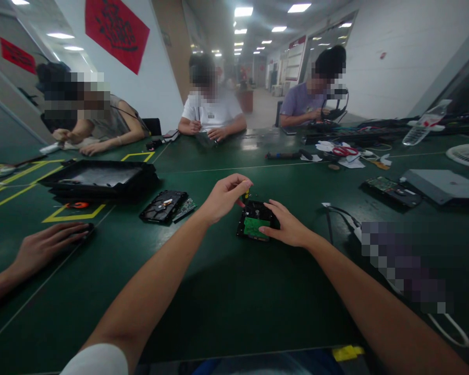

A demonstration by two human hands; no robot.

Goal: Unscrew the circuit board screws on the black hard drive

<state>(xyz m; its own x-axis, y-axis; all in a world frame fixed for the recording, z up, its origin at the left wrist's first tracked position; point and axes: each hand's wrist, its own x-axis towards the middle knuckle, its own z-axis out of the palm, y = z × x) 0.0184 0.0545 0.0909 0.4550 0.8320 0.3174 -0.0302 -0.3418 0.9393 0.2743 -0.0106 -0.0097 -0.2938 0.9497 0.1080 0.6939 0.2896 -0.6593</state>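
Pinching small tool [245, 197] w/ left fingers [240, 183] — right fingers [272, 206] clasp hard drive [253, 225] by edge.

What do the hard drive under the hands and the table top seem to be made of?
The hard drive looks like black metal casing with a green circuit board, probably fibreglass laminate. The right hand grips it; the left hand pinches a small tool. The table top seems a dark green rubber or vinyl mat: smooth, with faint light reflections.
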